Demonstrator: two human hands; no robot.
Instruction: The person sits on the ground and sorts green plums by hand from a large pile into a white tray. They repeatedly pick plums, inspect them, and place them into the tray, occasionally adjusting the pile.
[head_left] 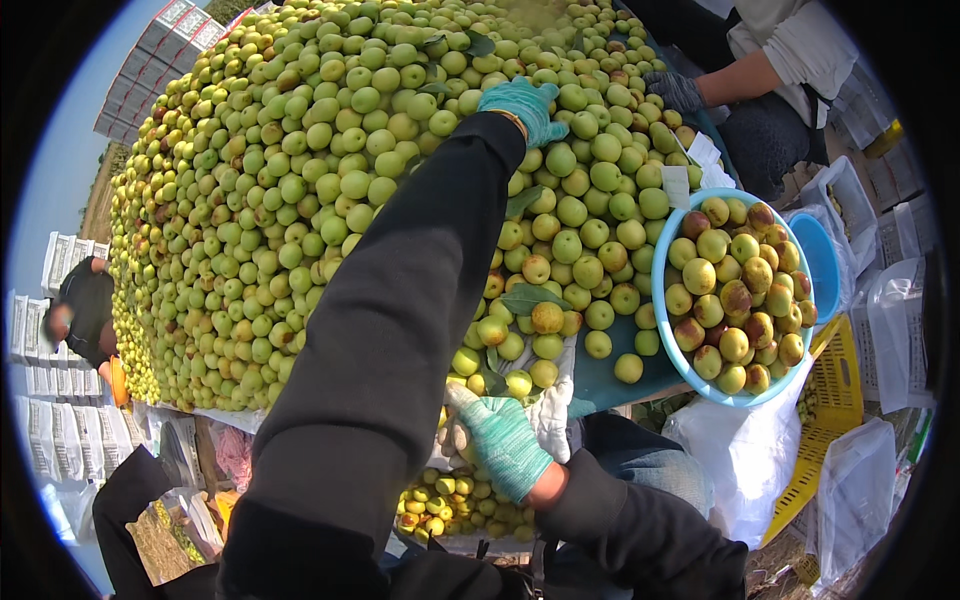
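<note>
1. Our heap of green fruit [300,170], too many to count, spreads left of and beyond the blue basin [660,300]; its fruits are round, with no clear long axis.
2. We count one yellow crate [850,370], below the basin's right side.
3. That fruit-filled basin is our landmark, mouth upward, one smaller blue tub [822,268] just behind its right rim. Left of its lower rim, a narrow strip of teal tabletop [588,382] gives us a little open room before the edge.
4. Our two hands wear teal gloves. The left hand [522,108], left of and beyond the basin, lies palm down on the heap, fingers partly bent; we cannot tell whether it grips a fruit.
5. Our right hand [503,442], left of and nearer than the basin, bends its fingers at the heap's near edge; its hold is hidden.
6. One large leaf [530,298], left of the basin, lies roughly crosswise.
7. Three or four loose fruits [628,368] sit between heap and basin.
</note>
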